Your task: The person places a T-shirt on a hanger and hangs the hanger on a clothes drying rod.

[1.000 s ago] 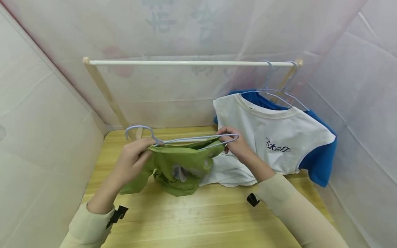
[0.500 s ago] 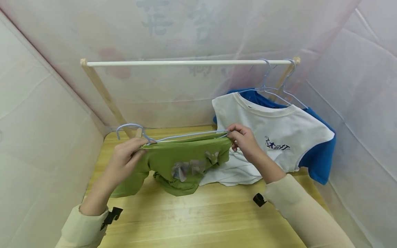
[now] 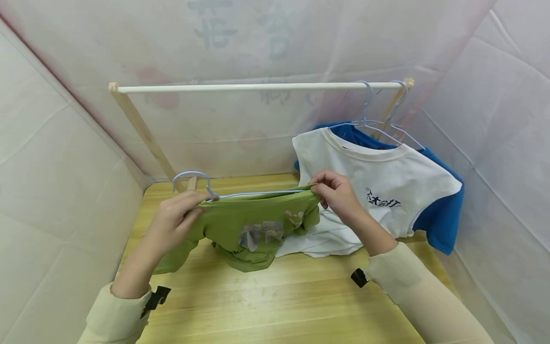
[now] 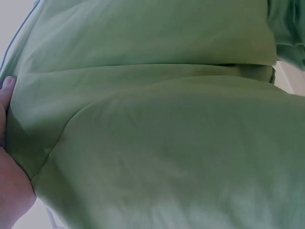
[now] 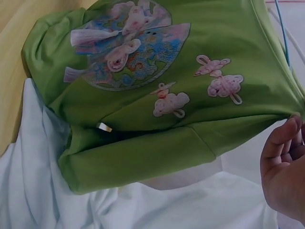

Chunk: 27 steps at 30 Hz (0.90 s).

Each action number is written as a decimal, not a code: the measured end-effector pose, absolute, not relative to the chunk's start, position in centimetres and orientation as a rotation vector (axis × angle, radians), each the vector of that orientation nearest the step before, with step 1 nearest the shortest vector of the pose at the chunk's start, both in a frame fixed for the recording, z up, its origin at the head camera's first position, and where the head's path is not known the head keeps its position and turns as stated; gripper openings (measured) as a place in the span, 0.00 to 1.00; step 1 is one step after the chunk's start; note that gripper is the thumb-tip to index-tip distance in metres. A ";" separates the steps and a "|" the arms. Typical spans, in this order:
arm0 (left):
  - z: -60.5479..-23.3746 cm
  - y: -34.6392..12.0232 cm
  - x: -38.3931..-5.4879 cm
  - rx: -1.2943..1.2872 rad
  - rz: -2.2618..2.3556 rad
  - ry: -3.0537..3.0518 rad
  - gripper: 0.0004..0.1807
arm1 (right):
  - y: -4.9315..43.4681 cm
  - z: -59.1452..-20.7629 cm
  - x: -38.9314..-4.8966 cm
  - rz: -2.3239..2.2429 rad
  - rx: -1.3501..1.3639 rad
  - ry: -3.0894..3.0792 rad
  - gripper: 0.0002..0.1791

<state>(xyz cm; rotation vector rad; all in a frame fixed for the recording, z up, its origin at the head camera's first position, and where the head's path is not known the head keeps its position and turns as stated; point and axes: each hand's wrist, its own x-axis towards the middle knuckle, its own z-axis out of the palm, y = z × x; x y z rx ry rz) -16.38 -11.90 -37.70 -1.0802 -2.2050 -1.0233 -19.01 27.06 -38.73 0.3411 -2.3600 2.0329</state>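
Observation:
A green T-shirt (image 3: 258, 215) with an appliqué print hangs stretched between both hands over the wooden table. A light blue clothes hanger (image 3: 210, 185) lies in its neckline, hook pointing up at the left. My left hand (image 3: 174, 220) grips the hanger near the hook base together with the collar edge. At the other end my right hand (image 3: 337, 196) pinches the collar between thumb and fingers. The hanger's right end is hidden inside the shirt. In the right wrist view, rabbit patches show on the shirt front (image 5: 219, 81), and the right hand (image 5: 288, 171) holds its neckline corner.
Behind stands a rack with a white rail (image 3: 258, 87) and wooden posts. A white sleeveless shirt (image 3: 365, 191) and a blue T-shirt (image 3: 442, 220) hang from hangers at its right end. White fabric walls (image 3: 56, 191) enclose the wooden table (image 3: 266, 306).
The hanger's right end stuck out past the collar and has gone inside the T-shirt. My right hand has moved slightly right, drawing the collar wider; the left hand shifted a little left.

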 end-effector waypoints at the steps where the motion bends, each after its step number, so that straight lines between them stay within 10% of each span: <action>1: -37.6 -11.8 -16.4 -1.076 -1.015 -2.200 0.23 | 27.0 -38.7 -19.0 2.011 0.363 -2.368 0.03; 27: -36.3 -7.0 -16.4 -1.087 -0.985 -2.248 0.21 | 20.8 -35.5 -19.1 1.506 0.908 -2.436 0.04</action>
